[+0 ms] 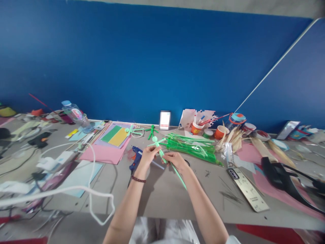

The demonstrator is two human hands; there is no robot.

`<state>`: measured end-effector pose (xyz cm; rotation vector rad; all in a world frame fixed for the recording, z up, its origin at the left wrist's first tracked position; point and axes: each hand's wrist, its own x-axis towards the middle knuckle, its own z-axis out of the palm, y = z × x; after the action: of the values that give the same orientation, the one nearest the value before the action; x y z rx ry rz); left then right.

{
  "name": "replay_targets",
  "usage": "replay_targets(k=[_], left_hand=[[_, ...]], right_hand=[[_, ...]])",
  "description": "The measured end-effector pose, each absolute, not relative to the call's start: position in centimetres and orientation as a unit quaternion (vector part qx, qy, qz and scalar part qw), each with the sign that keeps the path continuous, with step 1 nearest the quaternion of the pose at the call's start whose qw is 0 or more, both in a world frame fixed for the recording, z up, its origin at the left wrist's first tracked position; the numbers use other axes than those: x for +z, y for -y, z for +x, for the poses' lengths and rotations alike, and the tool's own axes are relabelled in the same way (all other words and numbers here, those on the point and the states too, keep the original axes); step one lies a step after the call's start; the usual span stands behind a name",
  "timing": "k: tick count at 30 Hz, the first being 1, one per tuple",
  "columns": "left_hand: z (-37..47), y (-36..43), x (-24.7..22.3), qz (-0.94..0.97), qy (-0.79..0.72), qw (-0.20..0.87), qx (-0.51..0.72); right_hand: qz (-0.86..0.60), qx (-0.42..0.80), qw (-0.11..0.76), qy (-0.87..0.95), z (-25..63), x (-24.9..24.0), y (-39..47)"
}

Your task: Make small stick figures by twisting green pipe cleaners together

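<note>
Near the middle of the table, my left hand [150, 155] pinches a light green pipe-cleaner figure [155, 143] at its body. My right hand [176, 160] is closed on the figure's lower end, where a long light green strand [179, 176] trails down to the right. The round head and thin arms of the figure stick up beyond my fingers. A darker green figure [152, 131] stands behind it, and another light green figure [131, 130] lies to the left. Green pipe cleaners [193, 147] in a clear bag lie beyond my right hand.
A blue glue gun [136, 158] lies beside my left wrist. Coloured sheets [111, 150] and white cables [92, 189] are at the left. On the right are a phone [248, 191], an orange cup [221, 132] and a black object [279, 179]. A lit screen [165, 120] stands at the wall.
</note>
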<state>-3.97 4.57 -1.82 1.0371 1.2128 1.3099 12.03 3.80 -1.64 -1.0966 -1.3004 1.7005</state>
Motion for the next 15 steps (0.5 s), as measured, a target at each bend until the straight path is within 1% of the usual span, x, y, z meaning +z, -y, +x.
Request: replay_targets(k=[4, 7, 9, 15], left_hand=[[-3.50, -4.23, -1.29, 0.423, -0.468, 0.554, 0.543], [-3.29, -4.01, -1.03, 0.462, -0.456, 0.579, 0.494], [-3.26, -3.99, -1.10, 0.486, -0.470, 0.561, 0.478], [-3.36, -4.34, -1.82, 0.501, -0.488, 0.510, 0.500]], right_hand=[[-0.429, 0.655, 0.370, 0.501, 11.98, -1.83, -3.88], [-0.428, 0.649, 0.379, 0.503, 11.96, -1.88, -3.94], [-0.429, 0.648, 0.380, 0.502, 11.97, -1.93, -4.00], [-0.414, 0.661, 0.366, 0.507, 12.08, -2.06, -4.03]])
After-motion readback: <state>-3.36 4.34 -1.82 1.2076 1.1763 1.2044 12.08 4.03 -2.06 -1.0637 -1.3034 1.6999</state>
